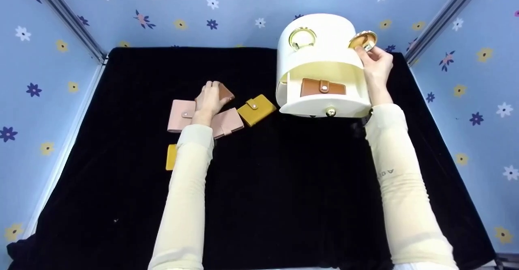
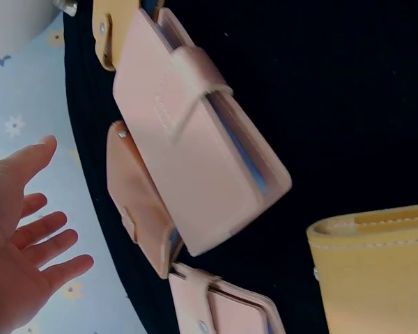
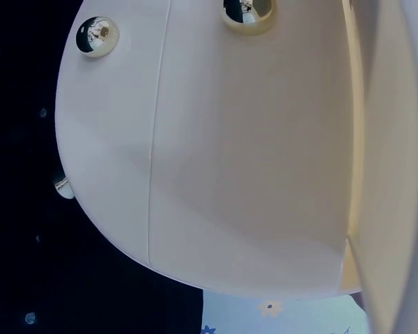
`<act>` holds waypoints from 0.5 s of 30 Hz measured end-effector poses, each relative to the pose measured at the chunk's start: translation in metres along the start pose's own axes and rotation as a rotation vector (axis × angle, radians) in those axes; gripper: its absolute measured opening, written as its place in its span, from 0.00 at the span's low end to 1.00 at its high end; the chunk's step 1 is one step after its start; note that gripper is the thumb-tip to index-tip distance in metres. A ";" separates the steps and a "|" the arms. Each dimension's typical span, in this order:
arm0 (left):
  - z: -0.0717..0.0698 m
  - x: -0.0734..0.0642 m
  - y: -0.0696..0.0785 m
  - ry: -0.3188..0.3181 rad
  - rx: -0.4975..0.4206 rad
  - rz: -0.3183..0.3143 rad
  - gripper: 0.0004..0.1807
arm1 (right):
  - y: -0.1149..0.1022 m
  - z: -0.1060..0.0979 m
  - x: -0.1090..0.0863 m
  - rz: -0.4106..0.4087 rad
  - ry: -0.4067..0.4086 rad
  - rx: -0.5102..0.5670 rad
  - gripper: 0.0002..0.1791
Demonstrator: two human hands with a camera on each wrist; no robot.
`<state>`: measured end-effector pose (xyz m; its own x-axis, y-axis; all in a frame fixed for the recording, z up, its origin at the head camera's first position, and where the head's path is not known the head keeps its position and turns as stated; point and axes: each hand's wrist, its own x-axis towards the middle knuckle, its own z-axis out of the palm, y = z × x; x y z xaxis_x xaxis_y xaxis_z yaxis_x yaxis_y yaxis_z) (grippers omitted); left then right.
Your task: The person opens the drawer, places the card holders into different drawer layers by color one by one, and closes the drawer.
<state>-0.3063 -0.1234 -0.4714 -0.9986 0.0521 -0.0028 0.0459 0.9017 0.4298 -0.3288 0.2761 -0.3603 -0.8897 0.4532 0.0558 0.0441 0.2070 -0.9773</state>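
Note:
My left hand (image 1: 208, 99) is over a brown card wallet (image 1: 226, 93) in the head view. In the left wrist view its fingers are spread, beside the brown wallet. Two pink wallets (image 1: 180, 115) (image 1: 228, 123) lie on either side of the wrist. My right hand (image 1: 378, 71) pinches a round gold-rimmed piece (image 1: 363, 39) at the upper right of a white rounded cabinet (image 1: 320, 55). The cabinet's drawer (image 1: 308, 107) is pulled out, and another brown wallet (image 1: 312, 87) stands inside it. The right wrist view shows white drawer fronts, not the hand.
One mustard wallet (image 1: 256, 110) lies between the pink wallets and the cabinet. Another yellow wallet (image 1: 171, 157) is partly hidden by the left sleeve. Black cloth (image 1: 275, 193) covers the table, with flowered blue panels (image 1: 235, 14) around it. A second gold-rimmed disc (image 1: 302, 38) is on the cabinet.

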 end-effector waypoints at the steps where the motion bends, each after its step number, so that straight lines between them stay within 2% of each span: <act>1: 0.001 0.000 -0.002 -0.007 -0.003 -0.013 0.32 | 0.000 0.000 0.000 -0.007 0.002 -0.008 0.16; 9: 0.007 0.004 -0.017 -0.072 -0.003 -0.060 0.40 | 0.002 0.001 -0.001 -0.020 -0.003 0.013 0.15; 15: 0.007 0.008 -0.022 -0.118 0.038 -0.086 0.43 | 0.003 -0.001 -0.001 -0.038 -0.007 0.020 0.15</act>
<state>-0.3147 -0.1395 -0.4872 -0.9891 0.0218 -0.1457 -0.0370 0.9205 0.3891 -0.3277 0.2771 -0.3630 -0.8937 0.4393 0.0914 0.0015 0.2067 -0.9784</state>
